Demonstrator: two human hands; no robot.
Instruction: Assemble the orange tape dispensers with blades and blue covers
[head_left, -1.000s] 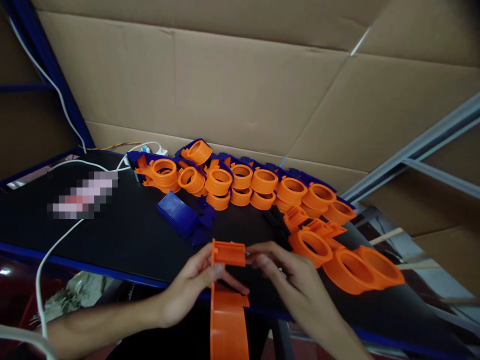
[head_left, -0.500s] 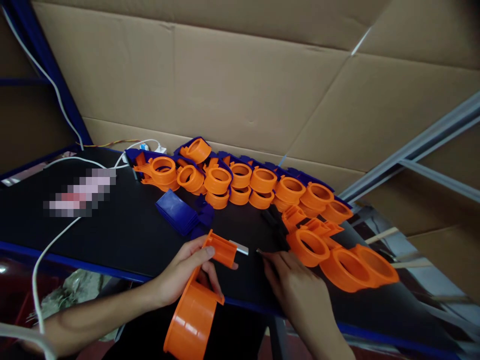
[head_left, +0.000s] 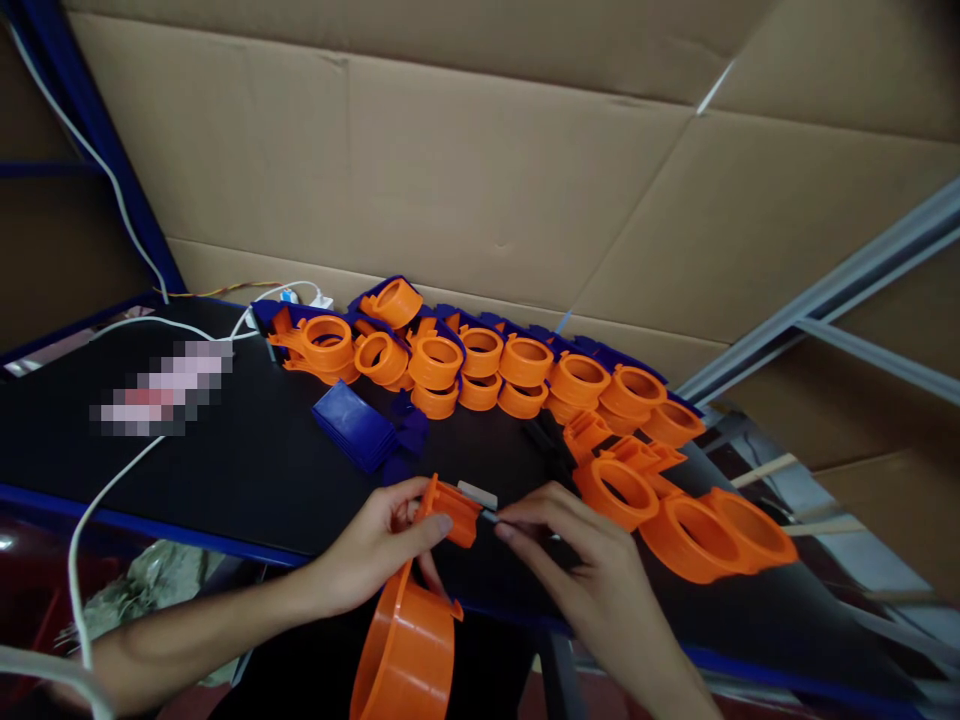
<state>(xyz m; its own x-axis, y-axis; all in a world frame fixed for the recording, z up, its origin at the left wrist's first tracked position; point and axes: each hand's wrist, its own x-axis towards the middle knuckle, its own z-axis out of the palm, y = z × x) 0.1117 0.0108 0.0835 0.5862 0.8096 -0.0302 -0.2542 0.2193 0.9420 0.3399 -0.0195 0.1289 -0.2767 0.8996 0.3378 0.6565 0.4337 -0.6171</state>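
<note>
My left hand (head_left: 401, 530) is closed around the upper end of an orange plastic tape dispenser (head_left: 409, 640), whose round hub hangs below over the table's front edge. My right hand (head_left: 574, 545) pinches a small thin grey piece (head_left: 489, 516) between thumb and forefinger. That piece is at the right end of the dispenser's head; whether it has entered the orange part I cannot tell. Just behind the head lies a flat silvery strip (head_left: 478, 494) on the black table. A stack of blue plastic plates (head_left: 356, 425) sits beyond my left hand.
Orange dispensers with blue parts (head_left: 480, 352) stand in a row along the cardboard wall (head_left: 480, 170). More orange dispenser bodies (head_left: 694, 535) lie right of my right hand, near dark handle-like pieces (head_left: 551, 450). White cables (head_left: 97, 510) run across the table's left side.
My right hand has moved up and left from the table, bringing the small grey piece to the dispenser's head. My left hand has shifted slightly right with the dispenser.
</note>
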